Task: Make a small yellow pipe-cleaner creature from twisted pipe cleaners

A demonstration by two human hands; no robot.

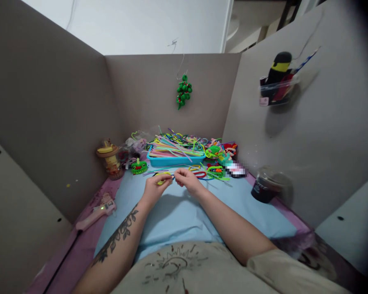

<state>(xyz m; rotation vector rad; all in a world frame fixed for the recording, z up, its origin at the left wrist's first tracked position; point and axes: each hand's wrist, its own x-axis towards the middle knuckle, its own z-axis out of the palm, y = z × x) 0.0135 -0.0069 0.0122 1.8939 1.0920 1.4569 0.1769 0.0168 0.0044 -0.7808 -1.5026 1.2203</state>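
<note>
My left hand (155, 189) is closed in a pinch on a yellow pipe cleaner (163, 174), which shows along its fingers. Close beside it, the fingertips of my right hand (187, 181) are pressed together; what they hold is too small to make out. Both hands meet above the blue cloth (178, 214). Just past my right hand lies a red pipe cleaner loop (200, 174). Loose green and blue pipe cleaners are scattered around there. A green fuzzy figure (215, 171) sits to the right, and a green frog-like head (139, 166) to the left.
Behind my hands stands a blue tray (176, 161) heaped with pastel pipe cleaners. A pink glue gun (96, 214) with a lit green light lies left, near a lidded cup (110, 161). A dark cup (263, 188) stands right. Grey panels (171, 67) enclose the table, with a green ornament (184, 92) hanging.
</note>
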